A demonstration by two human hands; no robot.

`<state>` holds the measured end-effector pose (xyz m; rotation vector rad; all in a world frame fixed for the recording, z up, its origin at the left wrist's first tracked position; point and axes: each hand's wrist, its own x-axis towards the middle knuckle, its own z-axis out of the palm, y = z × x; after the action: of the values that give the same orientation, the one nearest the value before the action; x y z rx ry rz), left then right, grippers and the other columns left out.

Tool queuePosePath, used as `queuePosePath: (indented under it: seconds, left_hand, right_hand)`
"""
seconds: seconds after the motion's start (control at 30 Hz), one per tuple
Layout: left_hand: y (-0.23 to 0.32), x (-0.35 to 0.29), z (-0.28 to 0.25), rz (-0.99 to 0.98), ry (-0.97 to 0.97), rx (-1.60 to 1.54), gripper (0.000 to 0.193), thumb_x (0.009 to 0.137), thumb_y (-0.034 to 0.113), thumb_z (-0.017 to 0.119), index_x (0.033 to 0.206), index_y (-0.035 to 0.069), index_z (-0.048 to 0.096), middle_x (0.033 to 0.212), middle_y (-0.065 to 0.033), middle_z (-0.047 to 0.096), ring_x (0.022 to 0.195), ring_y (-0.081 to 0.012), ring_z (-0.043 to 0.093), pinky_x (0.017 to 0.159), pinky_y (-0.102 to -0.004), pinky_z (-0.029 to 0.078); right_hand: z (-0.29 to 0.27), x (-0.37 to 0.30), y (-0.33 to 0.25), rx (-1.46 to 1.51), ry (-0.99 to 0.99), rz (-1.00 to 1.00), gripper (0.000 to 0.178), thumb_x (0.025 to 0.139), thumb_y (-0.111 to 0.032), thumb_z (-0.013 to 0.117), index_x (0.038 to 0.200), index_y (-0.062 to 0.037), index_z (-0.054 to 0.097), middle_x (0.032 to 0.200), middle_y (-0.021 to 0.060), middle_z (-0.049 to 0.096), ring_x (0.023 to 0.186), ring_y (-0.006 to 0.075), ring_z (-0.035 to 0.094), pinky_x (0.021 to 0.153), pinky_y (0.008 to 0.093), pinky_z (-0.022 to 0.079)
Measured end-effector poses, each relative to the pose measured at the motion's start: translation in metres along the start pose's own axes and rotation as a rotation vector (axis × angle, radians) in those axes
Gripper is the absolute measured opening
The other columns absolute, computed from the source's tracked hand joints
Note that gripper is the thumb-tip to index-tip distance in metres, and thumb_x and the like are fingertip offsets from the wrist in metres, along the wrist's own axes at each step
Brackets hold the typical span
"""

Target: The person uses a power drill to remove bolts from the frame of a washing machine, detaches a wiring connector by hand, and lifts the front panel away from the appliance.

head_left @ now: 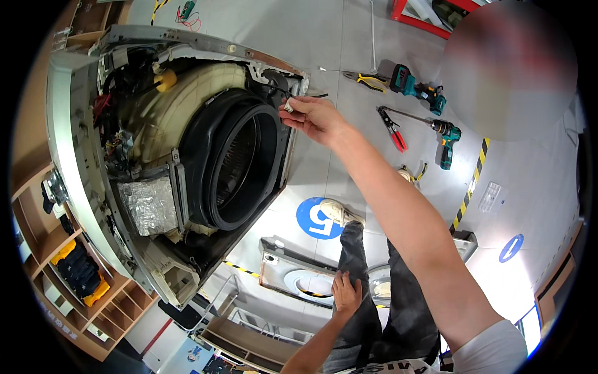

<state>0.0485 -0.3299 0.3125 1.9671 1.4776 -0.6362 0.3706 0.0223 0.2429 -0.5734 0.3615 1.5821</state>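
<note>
A washing machine (68, 143) stands on my left with its front panel off. Its tub and black rubber door gasket (205, 187) are exposed, and the steel drum (237, 162) shows inside. My right hand (314, 117) is closed at the upper front corner of the frame, beside the gasket. Between thumb and fingers it pinches a small white plug connector (288, 107), which seems to sit on a dark wire from the machine. My left hand (346, 293) lies flat on my thigh, fingers a little apart, holding nothing.
On the grey floor lie yellow-handled pliers (369, 81), red-handled pliers (393, 131) and two green cordless drills (403, 81) (446, 140). A removed panel with a round opening (293, 277) lies near my legs. Wooden shelves (37, 230) stand beyond the machine. A blurred area covers the upper right.
</note>
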Motion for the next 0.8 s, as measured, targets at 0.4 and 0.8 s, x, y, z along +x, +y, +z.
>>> queuePosePath:
  seconds: [0.4,0.8]
  left_hand:
    - [0.013,0.024,-0.038,-0.052,-0.004,-0.003,0.054,0.083,0.031,0.057,0.125,0.002,0.039,0.127,-0.0251,0.038,0.118,-0.0414,0.037,0.098,-0.0512,0.028]
    - [-0.023,0.06,-0.049,0.004,-0.14,0.084,0.056,0.083,0.036,0.055,0.126,0.004,0.039,0.13,-0.0207,0.039,0.12,-0.0357,0.038,0.1,-0.0474,0.029]
  right_hand:
    - [0.02,-0.01,0.016,-0.12,0.012,-0.04,0.034,0.083,0.002,0.06,0.116,-0.0003,0.049,0.094,0.0113,0.063,0.084,0.0189,0.063,0.078,0.0288,0.051]
    - [0.071,0.005,0.034,0.124,-0.152,-0.066,0.026,0.086,-0.001,0.058,0.11,-0.0018,0.051,0.106,0.0176,0.062,0.098,0.0226,0.062,0.087,0.0335,0.052]
